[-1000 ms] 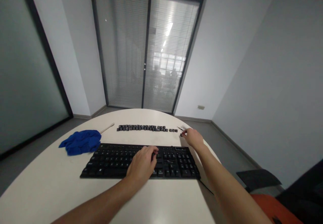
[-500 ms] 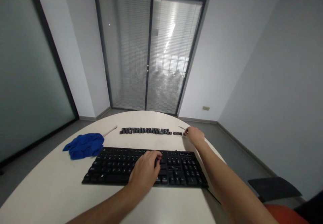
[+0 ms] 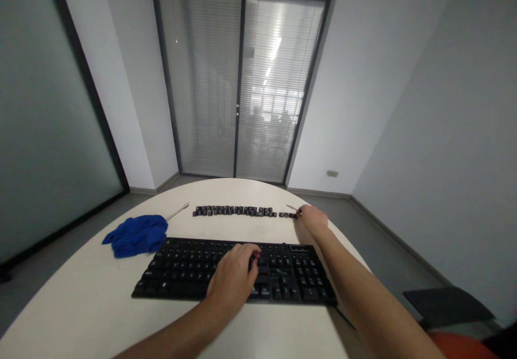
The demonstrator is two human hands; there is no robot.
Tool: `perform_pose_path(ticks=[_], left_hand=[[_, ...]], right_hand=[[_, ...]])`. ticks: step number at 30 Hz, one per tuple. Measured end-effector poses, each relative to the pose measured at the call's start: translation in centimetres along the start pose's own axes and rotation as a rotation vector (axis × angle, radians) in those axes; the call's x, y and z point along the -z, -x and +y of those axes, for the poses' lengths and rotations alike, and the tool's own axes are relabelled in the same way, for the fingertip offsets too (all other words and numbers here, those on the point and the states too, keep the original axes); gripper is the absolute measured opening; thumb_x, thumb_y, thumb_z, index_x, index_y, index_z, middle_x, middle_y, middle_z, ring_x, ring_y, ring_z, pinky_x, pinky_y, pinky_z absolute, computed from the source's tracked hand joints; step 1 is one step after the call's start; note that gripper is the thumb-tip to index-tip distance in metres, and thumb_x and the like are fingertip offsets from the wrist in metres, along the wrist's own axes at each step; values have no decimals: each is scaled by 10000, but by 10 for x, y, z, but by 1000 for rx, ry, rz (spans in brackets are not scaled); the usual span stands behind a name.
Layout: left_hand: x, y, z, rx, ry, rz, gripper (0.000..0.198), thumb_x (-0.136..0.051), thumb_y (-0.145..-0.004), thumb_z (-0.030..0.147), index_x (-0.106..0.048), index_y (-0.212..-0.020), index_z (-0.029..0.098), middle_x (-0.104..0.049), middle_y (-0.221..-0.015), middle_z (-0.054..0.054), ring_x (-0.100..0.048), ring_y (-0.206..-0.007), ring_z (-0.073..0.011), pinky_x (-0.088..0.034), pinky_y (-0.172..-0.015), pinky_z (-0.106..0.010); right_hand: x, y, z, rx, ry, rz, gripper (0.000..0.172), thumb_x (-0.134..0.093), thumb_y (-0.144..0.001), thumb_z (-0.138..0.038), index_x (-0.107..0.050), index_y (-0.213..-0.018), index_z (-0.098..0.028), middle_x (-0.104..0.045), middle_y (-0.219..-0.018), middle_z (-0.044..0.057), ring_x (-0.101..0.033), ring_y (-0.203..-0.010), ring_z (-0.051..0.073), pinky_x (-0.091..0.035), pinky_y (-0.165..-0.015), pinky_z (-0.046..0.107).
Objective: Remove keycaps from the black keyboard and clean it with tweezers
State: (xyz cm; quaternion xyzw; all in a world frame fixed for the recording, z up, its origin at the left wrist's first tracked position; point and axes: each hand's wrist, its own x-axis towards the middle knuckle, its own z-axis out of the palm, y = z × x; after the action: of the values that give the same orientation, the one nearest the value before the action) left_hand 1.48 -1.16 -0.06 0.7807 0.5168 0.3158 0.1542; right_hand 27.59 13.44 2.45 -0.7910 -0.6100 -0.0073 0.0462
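Observation:
A black keyboard (image 3: 181,267) lies across the round white table (image 3: 81,305). My left hand (image 3: 234,278) rests on its middle keys, palm down, fingers loosely bent, holding nothing. Behind the keyboard runs a row of loose black keycaps (image 3: 242,211). My right hand (image 3: 313,218) reaches to the right end of that row, its fingertips pinched together on the last keycap there. A thin metal tool (image 3: 291,207) lies just beyond the fingertips.
A crumpled blue cloth (image 3: 135,234) lies left of the keyboard, with a thin pale stick (image 3: 177,211) behind it. The table edge curves away close to my right hand. A dark chair (image 3: 448,305) stands at the lower right. Glass doors with blinds (image 3: 238,84) face me.
My right hand carried a keycap a little up and to the right, bringing it to the end of the keycap row. The left hand stayed on the keyboard. The camera tilted slightly.

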Motion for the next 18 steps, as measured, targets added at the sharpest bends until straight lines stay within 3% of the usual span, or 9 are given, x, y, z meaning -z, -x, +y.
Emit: perform_pose_path(ticks=[10, 15, 18], left_hand=[[-2, 0, 0, -7, -3, 5, 239, -492, -860, 99, -609, -1029, 223, -664, -1000, -35, -620, -953, -199, -476, -865, -345], [-3, 1, -2, -14, -13, 11, 241, -502, -862, 102, -608, -1038, 227, -661, -998, -32, -622, -945, -193, -474, -859, -329], [-2, 1, -2, -22, -24, 4, 230, -499, -872, 104, -610, -1036, 221, -663, -1009, -38, -622, -956, -193, -471, -866, -324]], right_hand=[[18, 15, -5, 25, -42, 89, 320, -501, -930, -361, -729, -1094, -208, -726, -1040, 168, -692, -956, 295, -499, -772, 350], [43, 46, -26, 54, -101, 205, 493, -309, -992, -469, -706, -1115, -203, -727, -1008, 153, -686, -952, 270, -472, -764, 308], [56, 76, -44, 176, -263, 290, 581, -207, -1015, -462, -719, -1037, -190, -736, -966, 131, -683, -937, 248, -449, -802, 302]])
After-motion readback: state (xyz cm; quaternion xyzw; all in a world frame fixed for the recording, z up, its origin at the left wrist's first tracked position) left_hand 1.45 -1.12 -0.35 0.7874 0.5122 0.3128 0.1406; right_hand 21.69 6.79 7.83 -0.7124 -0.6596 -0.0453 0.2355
